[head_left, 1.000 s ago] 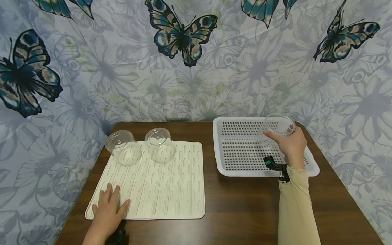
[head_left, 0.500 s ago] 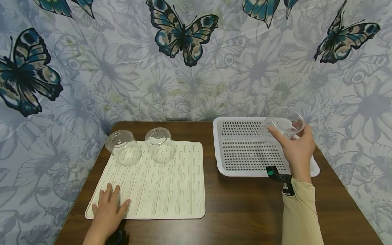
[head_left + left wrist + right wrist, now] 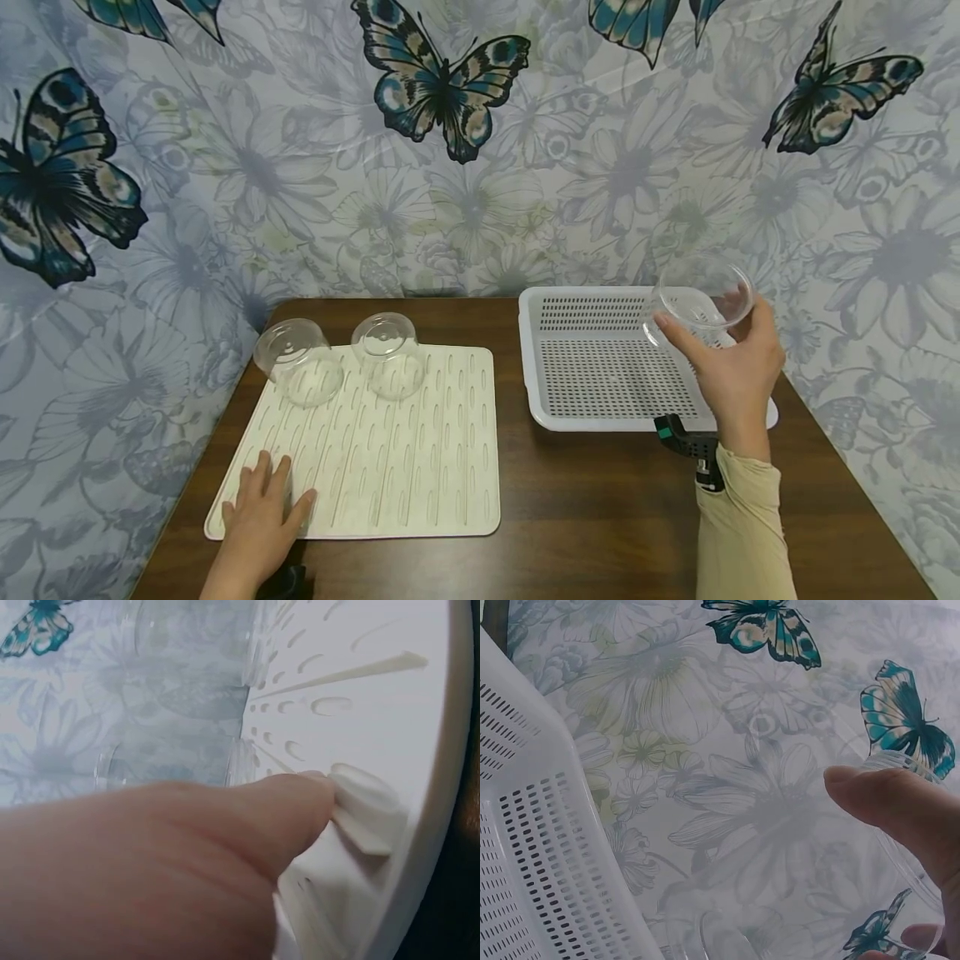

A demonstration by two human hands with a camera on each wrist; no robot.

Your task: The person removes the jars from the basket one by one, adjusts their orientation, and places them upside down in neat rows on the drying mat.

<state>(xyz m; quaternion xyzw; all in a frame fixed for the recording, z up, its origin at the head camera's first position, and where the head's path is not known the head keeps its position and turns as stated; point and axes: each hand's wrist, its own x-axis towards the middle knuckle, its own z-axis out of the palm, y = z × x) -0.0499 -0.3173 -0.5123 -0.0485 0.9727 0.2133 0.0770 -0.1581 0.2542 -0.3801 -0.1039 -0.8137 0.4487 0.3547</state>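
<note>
My right hand [image 3: 738, 358] holds a clear glass cup [image 3: 697, 296] above the right part of a white perforated basket [image 3: 540, 400]. Thumb and fingers grip the cup's sides near its wide rim; in the right wrist view the thumb [image 3: 900, 802] presses on its wall. On the pale ridged drying mat [image 3: 420, 483], my left hand [image 3: 258, 521] rests with fingers spread at the near left corner. Two more clear glass cups, one at the far left corner [image 3: 296, 358] and one beside it [image 3: 390, 354], stand upside down along the mat's back edge. Fingers behind the held cup are partly hidden.
Mat and basket lie on a dark brown wooden table [image 3: 585, 517], a strip of wood between them. Behind the table hangs a flowered cloth [image 3: 480, 225] with butterflies. A black wrist camera [image 3: 686, 442] sits on the right sleeve, over the basket's near rim.
My right hand has lifted the glass cup up from the basket and moved it slightly right and toward me. The left hand stays on the mat, and the other two cups have not moved.
</note>
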